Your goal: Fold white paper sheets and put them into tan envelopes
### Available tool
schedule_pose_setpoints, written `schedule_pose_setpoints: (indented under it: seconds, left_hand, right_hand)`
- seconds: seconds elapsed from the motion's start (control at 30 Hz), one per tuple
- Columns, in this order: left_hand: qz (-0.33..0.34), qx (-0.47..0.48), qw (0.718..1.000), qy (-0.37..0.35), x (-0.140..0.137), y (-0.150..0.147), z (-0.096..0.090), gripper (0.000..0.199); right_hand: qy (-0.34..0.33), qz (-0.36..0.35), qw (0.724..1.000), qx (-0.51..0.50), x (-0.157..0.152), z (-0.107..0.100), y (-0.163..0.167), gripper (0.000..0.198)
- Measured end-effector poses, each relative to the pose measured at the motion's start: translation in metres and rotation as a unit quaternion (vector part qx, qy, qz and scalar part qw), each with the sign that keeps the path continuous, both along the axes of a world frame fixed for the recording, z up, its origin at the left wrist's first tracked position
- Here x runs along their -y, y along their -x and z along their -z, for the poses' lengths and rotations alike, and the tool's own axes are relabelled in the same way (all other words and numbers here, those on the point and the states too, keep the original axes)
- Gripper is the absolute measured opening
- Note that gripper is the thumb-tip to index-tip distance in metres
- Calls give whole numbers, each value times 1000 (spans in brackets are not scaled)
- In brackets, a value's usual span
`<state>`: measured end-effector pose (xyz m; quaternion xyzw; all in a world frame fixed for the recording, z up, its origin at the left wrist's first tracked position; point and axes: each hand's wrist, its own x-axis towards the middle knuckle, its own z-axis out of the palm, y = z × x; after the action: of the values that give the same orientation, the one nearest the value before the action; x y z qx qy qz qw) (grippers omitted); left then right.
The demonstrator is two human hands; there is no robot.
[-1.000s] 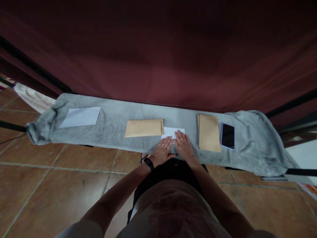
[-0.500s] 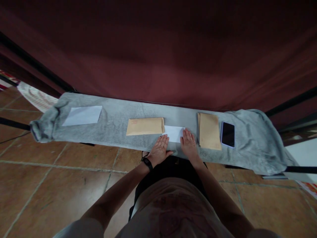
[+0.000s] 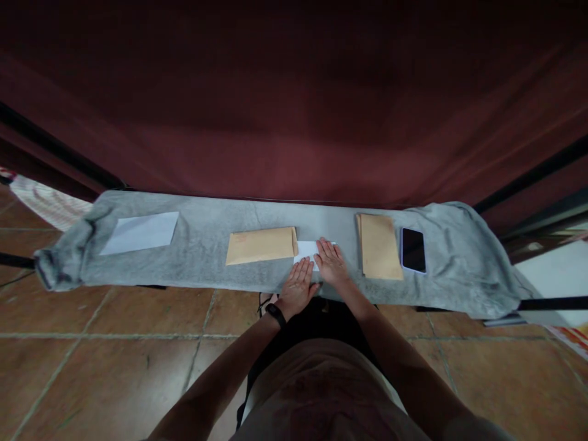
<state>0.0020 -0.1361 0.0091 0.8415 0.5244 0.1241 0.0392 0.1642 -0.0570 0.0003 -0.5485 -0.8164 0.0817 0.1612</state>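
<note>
A small white folded paper [image 3: 303,248] lies on the grey cloth, its left edge against a brown envelope [image 3: 261,246]. My left hand [image 3: 296,289] rests flat at the paper's near left edge, fingers stretched out and a dark band on the wrist. Across the paper's right part lies my right hand [image 3: 331,263], its fingers extended and pressed down, hiding much of the sheet. The envelope's flap end points toward the paper. Neither hand grips anything.
On the right are stacked brown envelopes [image 3: 380,246] and a phone [image 3: 413,250] with a pale purple edge. White sheets [image 3: 141,233] lie at the left. The grey cloth [image 3: 206,269] covers a narrow table, with a dark red curtain [image 3: 294,147] behind it.
My right hand has slid left across the white paper, closer to my left hand, which stays at the near left edge. The camera view has shifted slightly.
</note>
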Motion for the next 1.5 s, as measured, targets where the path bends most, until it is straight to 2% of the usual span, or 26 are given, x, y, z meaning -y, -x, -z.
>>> schedule_pose_setpoints:
  seconds: [0.23,0.37,0.63,0.87,1.0,1.1,1.2,1.37,1.5]
  left_hand:
    - [-55,15,998,-23,-3,0,5,69]
    - [-76,32,996,-33,-10,-10,8,68]
    - [-78,15,997,15,-39,-32,4,60]
    - [-88,-16,996,3,-31,-16,6,63]
    - [-72,-54,996,18,-25,-5,7,55]
    - [-35,-95,994,41,-28,0,-2,53]
    - [1,-134,989,60,-35,1,-18,53]
    - [10,-135,989,58,-40,-4,-46,42]
    - [4,-123,991,55,-35,-3,-64,30]
  right_hand:
    - [-33,49,998,-10,0,9,-16,56]
    - [-31,59,998,5,4,9,-23,57]
    - [-45,70,997,-2,10,7,-27,57]
    - [-66,84,994,-4,18,10,-34,55]
    - [-80,90,993,-6,25,8,-37,55]
    - [-73,19,997,2,32,3,-40,54]
    - [-57,-56,997,15,38,-4,-44,51]
    - [-57,-53,997,3,38,-10,-43,48]
    - [-62,-30,997,-44,36,-17,-46,38]
